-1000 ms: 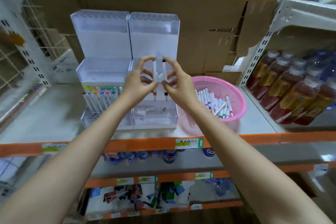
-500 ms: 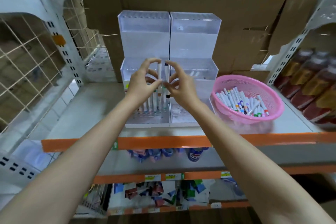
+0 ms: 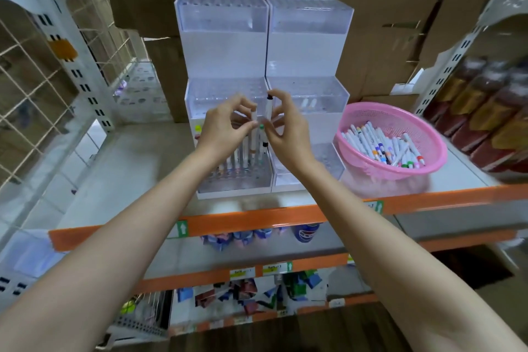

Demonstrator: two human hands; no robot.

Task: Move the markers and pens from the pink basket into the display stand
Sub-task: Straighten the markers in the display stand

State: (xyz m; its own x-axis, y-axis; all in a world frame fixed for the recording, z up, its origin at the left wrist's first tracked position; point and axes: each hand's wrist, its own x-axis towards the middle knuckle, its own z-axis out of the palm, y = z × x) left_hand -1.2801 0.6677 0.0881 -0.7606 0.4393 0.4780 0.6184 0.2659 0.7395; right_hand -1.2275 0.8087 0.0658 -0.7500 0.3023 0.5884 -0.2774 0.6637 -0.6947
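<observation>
A clear tiered display stand (image 3: 223, 37) stands on the shelf, with several markers (image 3: 240, 160) upright in its lowest left tier. Both hands hover over that tier. My left hand (image 3: 225, 128) pinches a white marker with a brown band (image 3: 253, 134), held upright. My right hand (image 3: 288, 134) pinches a white marker with black caps (image 3: 268, 107), also upright and close beside the first. To the right sits the pink basket (image 3: 428, 148) holding several loose markers (image 3: 383, 146).
The stand's upper tiers and right half (image 3: 308, 37) hold almost nothing. Cardboard boxes (image 3: 385, 8) fill the back. Bottles (image 3: 491, 111) line the right-hand shelf and a wire rack (image 3: 34, 71) stands at the left. The orange shelf edge (image 3: 257, 220) runs below the stand.
The view has swung left and drawn nearer. Both hands still hold the two markers upright, now lower, over the stand's left front tier.
</observation>
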